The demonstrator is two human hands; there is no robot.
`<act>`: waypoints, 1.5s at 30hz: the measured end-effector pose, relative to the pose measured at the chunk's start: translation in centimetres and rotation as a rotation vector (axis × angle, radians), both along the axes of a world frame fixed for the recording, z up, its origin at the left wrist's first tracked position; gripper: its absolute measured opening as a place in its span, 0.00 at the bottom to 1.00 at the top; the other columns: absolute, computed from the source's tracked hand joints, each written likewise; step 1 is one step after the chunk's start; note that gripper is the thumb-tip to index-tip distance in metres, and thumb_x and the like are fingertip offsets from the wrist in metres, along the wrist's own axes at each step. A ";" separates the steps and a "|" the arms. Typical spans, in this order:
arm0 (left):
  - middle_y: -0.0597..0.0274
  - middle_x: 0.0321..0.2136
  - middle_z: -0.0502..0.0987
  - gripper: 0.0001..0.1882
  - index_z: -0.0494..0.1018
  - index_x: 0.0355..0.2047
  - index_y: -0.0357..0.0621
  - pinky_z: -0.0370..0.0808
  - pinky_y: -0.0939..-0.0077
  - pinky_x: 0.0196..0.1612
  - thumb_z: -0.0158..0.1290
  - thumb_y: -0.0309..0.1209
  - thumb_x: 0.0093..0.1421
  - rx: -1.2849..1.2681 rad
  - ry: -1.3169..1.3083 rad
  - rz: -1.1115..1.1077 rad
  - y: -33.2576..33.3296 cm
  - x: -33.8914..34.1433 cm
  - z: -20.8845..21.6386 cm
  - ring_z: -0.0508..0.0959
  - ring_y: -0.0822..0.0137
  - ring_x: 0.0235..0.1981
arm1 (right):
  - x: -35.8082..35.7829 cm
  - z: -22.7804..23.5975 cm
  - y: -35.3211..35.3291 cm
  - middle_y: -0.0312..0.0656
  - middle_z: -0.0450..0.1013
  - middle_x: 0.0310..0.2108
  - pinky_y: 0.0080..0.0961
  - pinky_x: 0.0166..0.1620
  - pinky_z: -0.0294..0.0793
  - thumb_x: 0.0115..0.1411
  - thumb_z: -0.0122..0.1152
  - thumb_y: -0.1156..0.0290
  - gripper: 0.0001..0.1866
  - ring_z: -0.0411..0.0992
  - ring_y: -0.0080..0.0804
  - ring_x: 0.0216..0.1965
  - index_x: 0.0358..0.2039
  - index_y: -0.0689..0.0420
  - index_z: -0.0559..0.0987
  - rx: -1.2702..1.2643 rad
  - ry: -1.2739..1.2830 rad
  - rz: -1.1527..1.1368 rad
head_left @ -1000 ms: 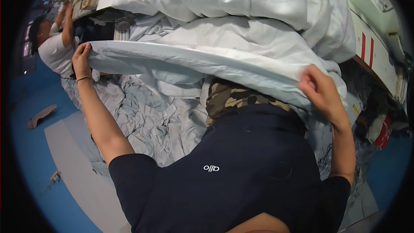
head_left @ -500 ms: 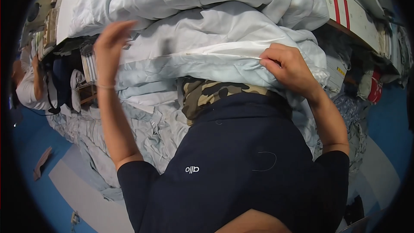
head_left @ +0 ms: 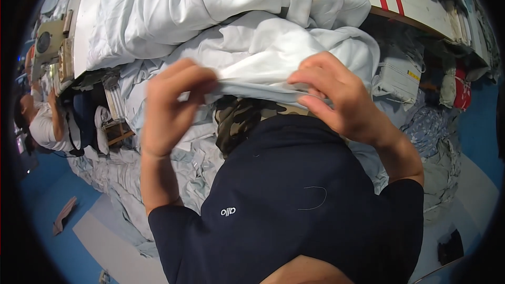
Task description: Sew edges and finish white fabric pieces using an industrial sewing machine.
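Observation:
A large white cloth (head_left: pixel 268 39) lies bunched across my lap, its pale folded edge (head_left: pixel 252 89) stretched between my hands. My left hand (head_left: pixel 173 102), somewhat blurred, pinches the left end of that edge, with fingertips and thumb together. At the right end, my right hand (head_left: pixel 342 100) has the edge between thumb and fingers; the fingers are bent and slightly parted, and the grip looks loose. Camouflage-patterned cloth (head_left: pixel 231 126) shows under the edge, above my dark shirt.
More white fabric (head_left: pixel 221 0) is heaped on the table (head_left: pixel 84 37) ahead. Crumpled pale cloth (head_left: pixel 115 173) covers the left side, with more cloth (head_left: pixel 426 131) at right. A person (head_left: pixel 47 126) sits at far left. A red bundle (head_left: pixel 463 88) lies at far right.
My left hand has come down and rightward onto the cloth edge. My right hand has moved slightly left and its fingers have spread. The view has shifted a little.

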State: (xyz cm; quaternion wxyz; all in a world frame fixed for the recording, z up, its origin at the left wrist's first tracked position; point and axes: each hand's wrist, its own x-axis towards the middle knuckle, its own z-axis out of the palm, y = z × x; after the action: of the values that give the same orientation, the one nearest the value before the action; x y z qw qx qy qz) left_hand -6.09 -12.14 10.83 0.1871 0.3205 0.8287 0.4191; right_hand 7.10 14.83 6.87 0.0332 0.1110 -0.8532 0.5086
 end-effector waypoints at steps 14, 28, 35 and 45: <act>0.62 0.36 0.78 0.09 0.80 0.44 0.33 0.63 0.84 0.30 0.51 0.20 0.68 0.215 0.425 0.438 -14.5 -2.3 8.2 0.69 0.78 0.27 | 4.4 -0.4 1.4 0.48 0.75 0.39 0.30 0.39 0.75 0.51 0.66 0.89 0.13 0.77 0.38 0.37 0.36 0.61 0.80 -0.019 0.112 -0.158; 0.66 0.32 0.77 0.07 0.79 0.42 0.33 0.63 0.86 0.30 0.53 0.21 0.67 0.093 0.339 0.531 -16.3 -4.3 5.8 0.69 0.80 0.28 | 2.9 0.5 1.9 0.41 0.75 0.31 0.20 0.32 0.68 0.58 0.63 0.84 0.02 0.70 0.25 0.28 0.32 0.65 0.79 -0.198 -0.274 -0.291; 0.68 0.25 0.78 0.05 0.81 0.37 0.37 0.70 0.83 0.27 0.60 0.26 0.63 -0.319 -0.129 0.637 -14.3 -8.4 -7.8 0.74 0.79 0.23 | -0.4 -3.9 0.1 0.41 0.74 0.28 0.22 0.28 0.67 0.59 0.63 0.81 0.03 0.71 0.25 0.27 0.34 0.65 0.79 -0.060 -0.103 -0.246; 0.54 0.36 0.80 0.14 0.78 0.46 0.37 0.75 0.74 0.28 0.59 0.18 0.58 0.198 -0.065 -0.196 9.3 1.1 -4.8 0.79 0.65 0.26 | -1.8 -1.9 0.6 0.43 0.76 0.29 0.24 0.29 0.68 0.60 0.61 0.82 0.01 0.72 0.28 0.28 0.33 0.65 0.79 0.012 -0.065 -0.294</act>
State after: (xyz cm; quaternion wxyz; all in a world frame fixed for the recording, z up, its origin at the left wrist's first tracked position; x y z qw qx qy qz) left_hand -4.99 -2.83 6.01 0.2213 0.4028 0.7416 0.4887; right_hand 5.25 15.45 4.94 0.0790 -0.0317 -0.8638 0.4966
